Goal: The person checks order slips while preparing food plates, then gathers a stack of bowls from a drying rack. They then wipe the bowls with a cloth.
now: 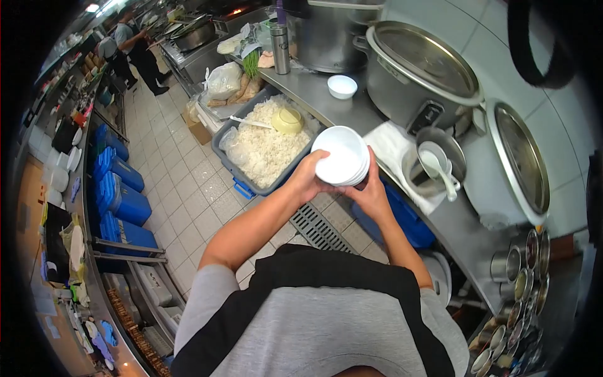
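Observation:
Both my hands hold a stack of white bowls point(341, 152) in front of me, tilted so that the top bowl's inside faces me. My left hand point(308, 173) grips the stack's left side, its thumb over the rim. On the right side, my right hand point(372, 190) wraps the bowls from outside and below. Just beyond my left hand, a grey tub point(227, 164) is full of cooked rice point(267, 151). A pale yellow bowl point(287, 120) and a white-handled utensil point(250, 122) lie on the rice. One white bowl point(342, 87) sits alone on the steel counter.
Large lidded cookers point(402, 81) line the counter along the wall. A metal pot point(443, 163) with white ladles stands on a white cloth point(391, 146). Blue bins point(122, 207) are on the left. Two people point(141, 53) stand far down the aisle. A floor drain point(320, 226) lies below my hands.

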`<state>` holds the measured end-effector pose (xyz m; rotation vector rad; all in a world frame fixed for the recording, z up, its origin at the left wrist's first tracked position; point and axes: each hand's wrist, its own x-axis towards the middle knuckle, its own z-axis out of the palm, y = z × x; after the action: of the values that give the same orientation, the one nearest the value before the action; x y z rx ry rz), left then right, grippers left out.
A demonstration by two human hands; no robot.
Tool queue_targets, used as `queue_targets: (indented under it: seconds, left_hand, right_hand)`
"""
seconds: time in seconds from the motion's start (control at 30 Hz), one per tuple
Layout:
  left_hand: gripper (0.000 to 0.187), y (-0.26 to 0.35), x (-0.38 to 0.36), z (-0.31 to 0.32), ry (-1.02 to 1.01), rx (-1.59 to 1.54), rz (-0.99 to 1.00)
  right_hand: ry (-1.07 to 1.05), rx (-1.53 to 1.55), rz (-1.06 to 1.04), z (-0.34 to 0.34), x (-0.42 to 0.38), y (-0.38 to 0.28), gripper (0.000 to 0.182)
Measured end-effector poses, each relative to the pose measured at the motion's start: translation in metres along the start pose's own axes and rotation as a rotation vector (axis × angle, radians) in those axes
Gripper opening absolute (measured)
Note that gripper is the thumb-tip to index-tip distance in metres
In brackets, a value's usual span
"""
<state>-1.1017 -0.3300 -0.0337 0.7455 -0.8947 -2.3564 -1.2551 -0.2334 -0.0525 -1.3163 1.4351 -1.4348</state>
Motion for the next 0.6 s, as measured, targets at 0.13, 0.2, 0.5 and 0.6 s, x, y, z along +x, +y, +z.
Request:
queue_targets:
  seconds: [0.13, 0.2, 0.5, 0.6]
  left_hand:
    - [0.057, 0.036, 0.109, -0.015, -0.021, 0.134, -0.083]
    - [0.057, 0.05, 0.16, -0.02, -0.02, 0.189, -0.146]
    - [0.067, 0.083, 0.304, -0.03, -0.222, 0.422, -0.376]
    - [0.076, 0.098, 0.32, -0.033, -0.4, 0.48, -0.452]
  right_hand:
    - [0.094, 0.031, -0.067, -0.019, 0.089, 0.053, 0.108]
    - [0.151, -0.013, -0.072, -0.03, 0.125, 0.077, 0.106]
    - [0.408, -0.032, 0.207, -0.047, 0.205, 0.105, 0.09]
    - [0.513, -0.076, 0.219, -0.04, 0.209, 0.106, 0.093]
